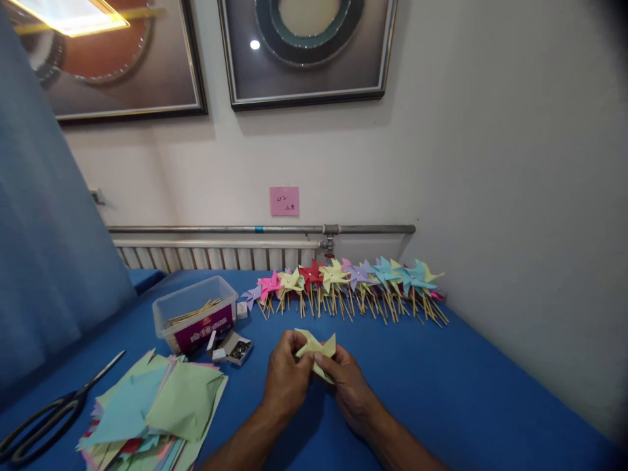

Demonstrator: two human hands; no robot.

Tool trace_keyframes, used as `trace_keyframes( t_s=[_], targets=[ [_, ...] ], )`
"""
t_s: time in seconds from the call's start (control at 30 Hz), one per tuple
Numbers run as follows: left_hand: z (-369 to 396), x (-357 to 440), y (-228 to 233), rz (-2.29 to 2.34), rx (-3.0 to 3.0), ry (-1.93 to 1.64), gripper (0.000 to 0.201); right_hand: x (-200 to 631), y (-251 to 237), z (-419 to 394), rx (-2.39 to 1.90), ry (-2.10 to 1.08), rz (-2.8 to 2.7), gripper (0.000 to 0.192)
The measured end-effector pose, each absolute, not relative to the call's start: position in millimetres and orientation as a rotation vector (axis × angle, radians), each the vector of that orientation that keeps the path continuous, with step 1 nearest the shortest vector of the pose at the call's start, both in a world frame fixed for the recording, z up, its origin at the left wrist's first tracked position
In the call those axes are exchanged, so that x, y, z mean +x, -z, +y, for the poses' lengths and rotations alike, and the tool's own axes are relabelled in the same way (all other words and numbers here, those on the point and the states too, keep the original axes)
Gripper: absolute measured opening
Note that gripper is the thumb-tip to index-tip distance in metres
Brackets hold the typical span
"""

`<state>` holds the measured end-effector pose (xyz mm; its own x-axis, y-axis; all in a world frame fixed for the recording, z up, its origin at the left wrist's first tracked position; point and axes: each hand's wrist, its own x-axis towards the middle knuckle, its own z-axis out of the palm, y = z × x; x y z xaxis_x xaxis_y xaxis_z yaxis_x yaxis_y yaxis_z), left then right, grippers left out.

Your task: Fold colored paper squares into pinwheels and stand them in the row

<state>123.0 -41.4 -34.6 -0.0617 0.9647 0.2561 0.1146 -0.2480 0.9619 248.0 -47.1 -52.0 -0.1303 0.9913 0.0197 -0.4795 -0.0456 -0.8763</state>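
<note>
My left hand (285,376) and my right hand (347,379) meet over the blue table (441,386), both pinching a pale yellow folded paper piece (318,348) with pointed flaps sticking up. The fingertips of both hands cover its middle. A row of finished paper pinwheels (348,282) on wooden sticks, pink, red, yellow, purple and turquoise, lies along the table's far edge beyond my hands.
A stack of coloured paper squares (157,405) lies at front left, with black scissors (44,418) beside it. A clear plastic tub (193,311) holding wooden sticks and a small open box of pins (238,348) sit left of my hands. A wall closes the right side.
</note>
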Motion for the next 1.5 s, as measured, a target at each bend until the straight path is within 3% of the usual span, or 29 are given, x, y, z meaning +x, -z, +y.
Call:
trace_keyframes(
  t_s=[0.3, 0.6, 1.5],
  targets=[
    [-38, 123, 38, 1.192, 1.397, -1.421, 0.012, 252, 62, -38, -0.806, -1.45, -0.895, 0.039],
    [-30, 118, 34, 1.109, 0.997, -1.256, 0.038, 254, 57, -38, -0.86, -1.407, -0.894, 0.039],
    [-27, 118, 40, 1.108, 0.991, -1.196, 0.044, 256, 55, -35, -0.91, -1.352, -0.944, 0.041]
  ],
)
